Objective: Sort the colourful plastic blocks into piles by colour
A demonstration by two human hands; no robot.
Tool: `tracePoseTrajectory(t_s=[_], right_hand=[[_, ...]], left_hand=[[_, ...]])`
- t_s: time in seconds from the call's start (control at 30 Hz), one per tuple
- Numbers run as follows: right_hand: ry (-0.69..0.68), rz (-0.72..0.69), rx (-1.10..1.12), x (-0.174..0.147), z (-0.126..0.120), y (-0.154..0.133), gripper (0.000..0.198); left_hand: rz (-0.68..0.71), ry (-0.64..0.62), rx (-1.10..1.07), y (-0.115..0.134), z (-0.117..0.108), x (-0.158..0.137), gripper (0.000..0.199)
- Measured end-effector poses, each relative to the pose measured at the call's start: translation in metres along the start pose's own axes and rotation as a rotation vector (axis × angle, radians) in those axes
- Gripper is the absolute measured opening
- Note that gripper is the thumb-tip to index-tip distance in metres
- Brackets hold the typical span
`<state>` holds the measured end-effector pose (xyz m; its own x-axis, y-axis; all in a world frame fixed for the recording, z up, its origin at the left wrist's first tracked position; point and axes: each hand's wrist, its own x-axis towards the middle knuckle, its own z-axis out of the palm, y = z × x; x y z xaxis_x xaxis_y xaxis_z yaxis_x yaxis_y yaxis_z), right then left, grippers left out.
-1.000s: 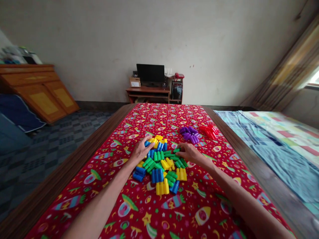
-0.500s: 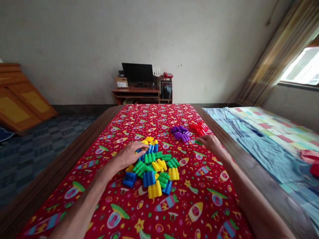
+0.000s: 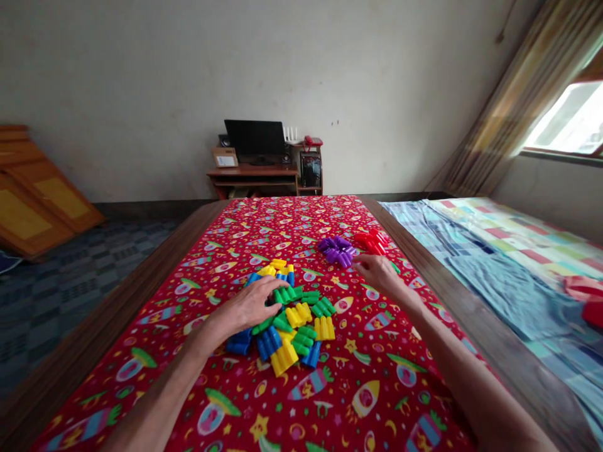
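My left hand [image 3: 257, 301] is at the left side of a loose pile of plastic building blocks. Its thumb and bent fingers close about the edge of a green block [image 3: 285, 294]. Around it lie other green blocks, a yellow block [image 3: 298, 314], a blue block [image 3: 269, 343] and more in the same colours, some partly under the hand. My right hand [image 3: 379, 272] hovers near the purple blocks [image 3: 336, 251], fingers loosely bent, with nothing visible in them. Just beyond its knuckles a bit of a green block [image 3: 396, 267] shows, mostly hidden.
Red blocks [image 3: 372, 241] lie beside the purple ones near the table's right edge. A red patterned cloth [image 3: 264, 414] covers the table, with a dark wooden border [image 3: 466, 320]. A bed [image 3: 499, 263] stands at the right, a computer desk [image 3: 254, 171] beyond the far end.
My right hand has moved left toward the purple blocks, uncovering a bit of green behind it. My left hand has moved right onto a green block; the nearer blue and yellow blocks have tilted.
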<state>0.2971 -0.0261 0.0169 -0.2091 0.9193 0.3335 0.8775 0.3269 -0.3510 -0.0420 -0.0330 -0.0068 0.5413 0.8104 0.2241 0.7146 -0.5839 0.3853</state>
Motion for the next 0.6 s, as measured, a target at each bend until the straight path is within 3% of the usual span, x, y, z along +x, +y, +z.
tracePoseTrajectory(t_s=[0.1,0.17,0.2,0.3,0.4,0.6], right_hand=[[-0.277,-0.37,0.207,-0.009,0.025,-0.037,0.029],[-0.343,-0.491,0.248,-0.018,0.04,-0.051,0.037],[-0.331,-0.488,0.244,-0.022,0.047,-0.055,0.04],[-0.297,-0.357,0.235,-0.026,0.054,-0.057,0.043],[-0.332,-0.221,0.266,-0.015,0.04,-0.048,0.038],[-0.043,0.142,0.193,0.015,-0.012,0.02,0.031]], left_hand=[[-0.011,0.041,0.031,0.004,-0.001,0.001,0.048],[-0.029,0.043,0.048,0.004,0.0,0.0,0.053],[-0.036,0.033,0.052,0.004,0.0,0.0,0.054],[-0.05,-0.014,0.053,0.006,-0.001,-0.002,0.053],[-0.052,-0.024,0.037,0.007,-0.001,-0.004,0.049],[-0.022,0.013,0.029,0.0,0.003,-0.003,0.047]])
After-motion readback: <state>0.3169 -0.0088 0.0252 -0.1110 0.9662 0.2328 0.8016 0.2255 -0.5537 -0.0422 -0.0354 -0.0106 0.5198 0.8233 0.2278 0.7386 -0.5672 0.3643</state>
